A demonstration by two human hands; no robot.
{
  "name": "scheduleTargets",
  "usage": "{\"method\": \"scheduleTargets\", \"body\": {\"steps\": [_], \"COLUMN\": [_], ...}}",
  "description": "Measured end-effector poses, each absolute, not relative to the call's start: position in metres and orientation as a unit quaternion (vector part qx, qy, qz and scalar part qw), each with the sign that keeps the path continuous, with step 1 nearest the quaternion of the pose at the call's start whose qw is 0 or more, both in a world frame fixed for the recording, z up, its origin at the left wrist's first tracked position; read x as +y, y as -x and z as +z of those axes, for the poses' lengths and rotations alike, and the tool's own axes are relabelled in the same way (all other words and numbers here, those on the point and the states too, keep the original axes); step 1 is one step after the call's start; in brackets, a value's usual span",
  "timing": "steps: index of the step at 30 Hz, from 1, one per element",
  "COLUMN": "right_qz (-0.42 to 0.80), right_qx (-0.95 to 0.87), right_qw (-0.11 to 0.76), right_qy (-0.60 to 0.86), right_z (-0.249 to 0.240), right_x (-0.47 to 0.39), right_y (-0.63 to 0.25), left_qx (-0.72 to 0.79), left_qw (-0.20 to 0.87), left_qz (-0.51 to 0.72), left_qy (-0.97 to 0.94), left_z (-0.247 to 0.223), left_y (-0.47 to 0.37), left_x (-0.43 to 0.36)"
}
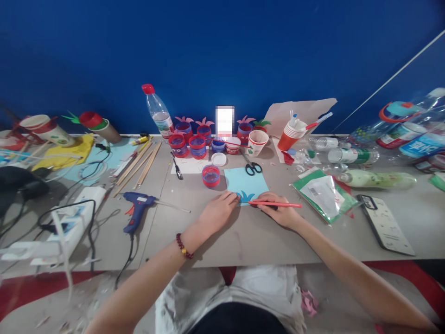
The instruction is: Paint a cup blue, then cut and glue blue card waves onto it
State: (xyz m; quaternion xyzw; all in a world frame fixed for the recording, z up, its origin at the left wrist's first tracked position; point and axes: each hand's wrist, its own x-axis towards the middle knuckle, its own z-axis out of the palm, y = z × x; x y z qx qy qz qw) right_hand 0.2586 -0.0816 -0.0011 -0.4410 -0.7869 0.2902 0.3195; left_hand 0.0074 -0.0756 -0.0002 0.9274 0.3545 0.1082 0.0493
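A light blue sheet of paper (239,178) lies on the table before me, with a darker blue leaf-shaped piece (246,197) at its near edge. My left hand (222,206) rests flat, fingertips on the paper beside the leaf-shaped piece's left side. In my right hand (278,212) is a slim red pen (281,204), held nearly level, one end close to the leaf-shaped piece. Whether that end touches the paper I cannot tell. Black-handled scissors (253,168) lie on the paper's far edge. A red-and-blue ring-like cup (211,176) stands to the paper's left.
Several decorated cups (198,147) line the back beside a clear bottle (159,111). Left are a blue glue gun (139,206), wooden sticks (148,164) and a power strip (78,222). Right are a green packet (325,195), a phone (385,225) and plastic bottles (354,155).
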Motion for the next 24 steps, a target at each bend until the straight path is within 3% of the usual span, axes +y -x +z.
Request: {"method": "scheduleTargets", "body": {"steps": [24], "right_qz": [0.319], "right_qx": [-0.757], "right_qw": [0.301], "right_qy": [0.484], "right_z": [0.005], "right_x": [-0.089], "right_y": [-0.275], "left_qx": [0.359], "left_qw": [0.051], "left_qz": [0.097], "left_qy": [-0.927], "left_z": [0.003], "left_y": [-0.008], "left_x": [-0.076]}}
